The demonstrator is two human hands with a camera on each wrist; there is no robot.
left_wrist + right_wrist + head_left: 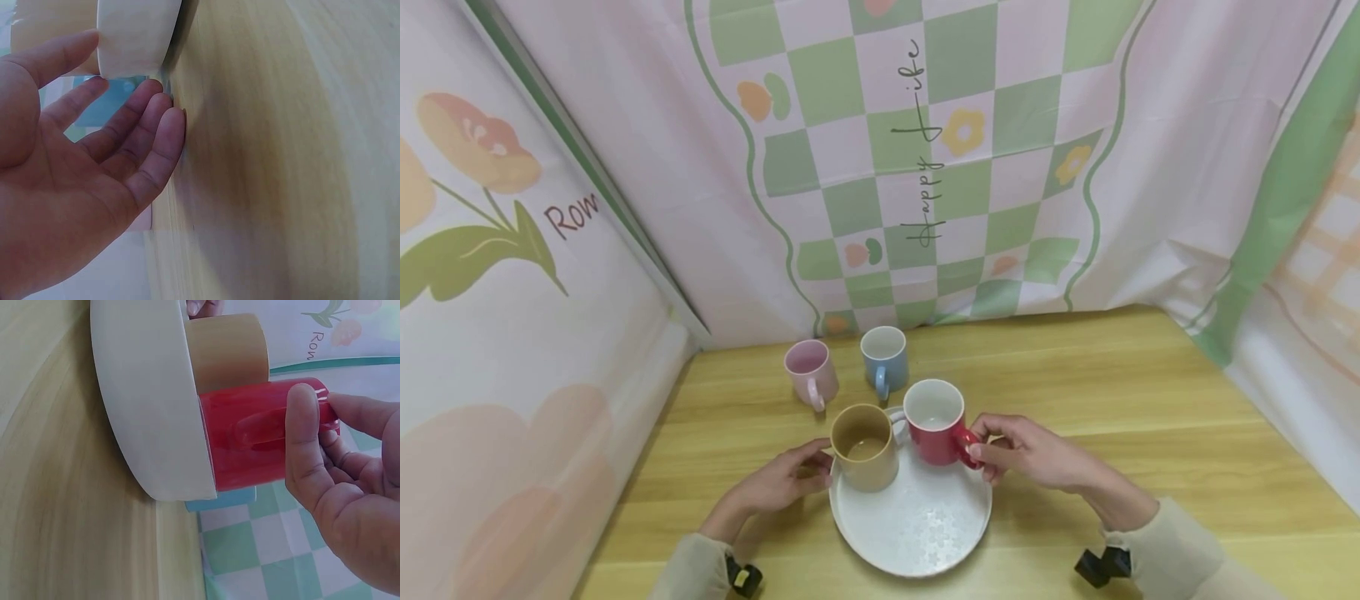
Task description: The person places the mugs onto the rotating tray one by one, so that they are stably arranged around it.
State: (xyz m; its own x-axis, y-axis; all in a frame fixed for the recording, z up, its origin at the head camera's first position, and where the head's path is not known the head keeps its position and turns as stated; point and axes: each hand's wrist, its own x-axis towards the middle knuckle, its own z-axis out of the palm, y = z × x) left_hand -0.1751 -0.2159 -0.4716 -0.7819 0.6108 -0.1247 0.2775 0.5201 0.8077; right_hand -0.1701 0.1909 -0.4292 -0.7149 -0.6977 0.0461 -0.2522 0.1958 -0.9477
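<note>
My right hand pinches the handle of a red mug with a white inside. The mug stands upright at the back right of a round white tray. In the right wrist view, thumb and index finger meet on the handle of the red mug. On the tray's left side stands a tan mug, its handle turned toward the red one. My left hand is beside it, fingers loosely extended. The left wrist view has the thumb and fingertips right at the rim of the tray.
Behind the tray on the wooden table stand a pink mug and a light blue mug, handles toward me. A printed cloth hangs along the table's back edge, with more cloth at the left.
</note>
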